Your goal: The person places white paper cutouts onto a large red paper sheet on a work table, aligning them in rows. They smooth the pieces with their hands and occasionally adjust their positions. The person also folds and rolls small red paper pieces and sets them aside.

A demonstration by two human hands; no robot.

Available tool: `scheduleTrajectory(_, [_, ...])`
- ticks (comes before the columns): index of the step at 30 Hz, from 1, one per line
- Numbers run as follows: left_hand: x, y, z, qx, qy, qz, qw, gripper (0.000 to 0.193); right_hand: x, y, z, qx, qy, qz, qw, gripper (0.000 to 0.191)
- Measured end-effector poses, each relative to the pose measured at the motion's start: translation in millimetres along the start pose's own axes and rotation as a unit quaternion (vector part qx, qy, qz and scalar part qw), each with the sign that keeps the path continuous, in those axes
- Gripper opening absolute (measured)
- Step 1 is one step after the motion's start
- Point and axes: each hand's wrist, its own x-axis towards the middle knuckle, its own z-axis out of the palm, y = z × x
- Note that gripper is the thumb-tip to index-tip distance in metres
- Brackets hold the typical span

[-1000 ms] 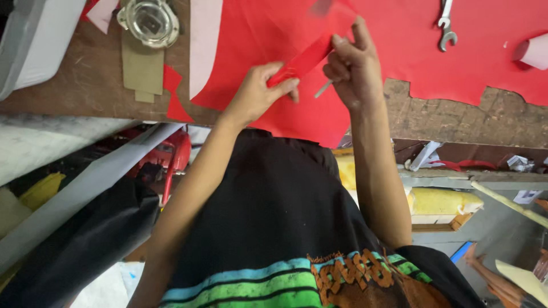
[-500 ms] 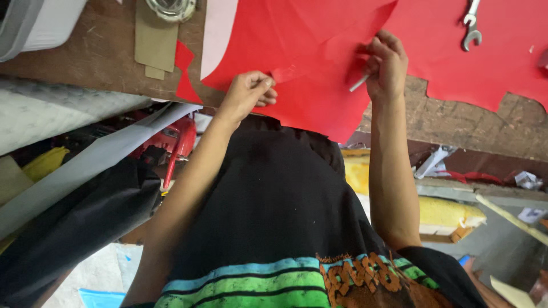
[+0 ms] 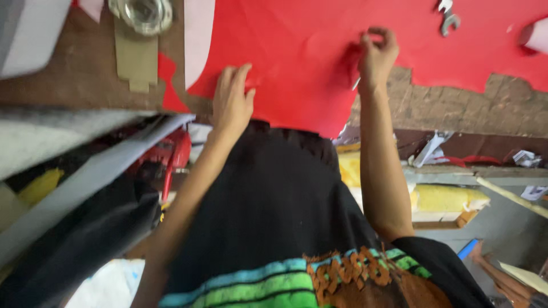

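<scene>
Red sheet (image 3: 297,63) lay spread over the wooden bench (image 3: 74,80), its ragged edge nearest me. My left hand (image 3: 233,100), which had been pinching at that edge, now rested flat and open on it. Farther off, my right hand (image 3: 375,54) had curled tighter, gripping a thin tool I could barely see.

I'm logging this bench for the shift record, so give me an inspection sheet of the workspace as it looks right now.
Surface: worn brown workbench, chipped front edge.
Job's things: large red sheet spread flat.
Clutter: wrench, round metal tin, tan card piece, white strip.
Grippers: left hand flat on the sheet; right hand pinching its surface, a thin tool below it.
Cables: nothing seen.
Surroundings: yellow bundle on a lower shelf.
</scene>
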Motion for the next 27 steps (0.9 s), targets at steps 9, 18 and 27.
scheduleTrajectory(9, [3.9,-6.4,6.3,-0.049,-0.038,-0.054,0.997,0.043,-26.6,11.7,15.6,-0.081,-0.083,-0.181,0.977,0.024])
scheduleTrajectory(18, [42.2,62.7,-16.2,-0.165,-0.096,0.007,0.982,0.027,-90.8,-40.3,37.9,-0.332,-0.271,-0.251,0.868,0.064])
scheduleTrajectory(27, [96.7,74.4,-44.6,-0.180,-0.062,0.005,0.982,0.016,-81.6,-49.3,-16.8,-0.292,-0.215,-0.243,0.900,0.040])
